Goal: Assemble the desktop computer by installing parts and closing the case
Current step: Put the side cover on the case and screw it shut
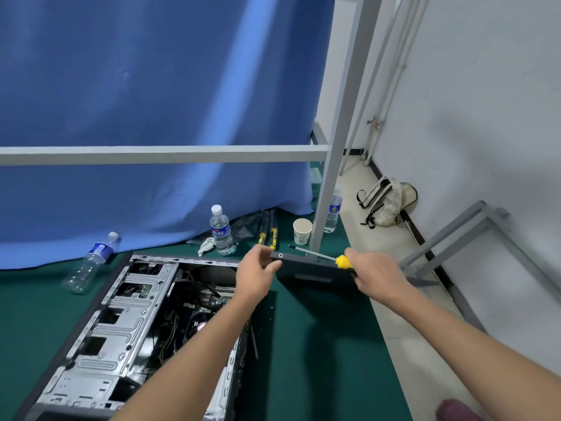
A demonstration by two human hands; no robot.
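Observation:
An open desktop case (121, 323) lies on its side on the green mat, its metal drive cage and motherboard showing. To its right, a dark side panel (312, 271) is lifted off the mat, far edge raised. My left hand (256, 275) grips the panel's far left corner. My right hand (376, 278) holds the panel's right end together with a yellow-handled screwdriver (343, 261), whose shaft points left across the panel's top edge.
Beyond the case stand a water bottle (221, 230), a paper cup (302, 231) and two more screwdrivers (268, 235); an empty bottle (91, 262) lies at the left. A grey frame post (331, 189) rises behind the panel. A backpack (382, 202) leans on the right wall.

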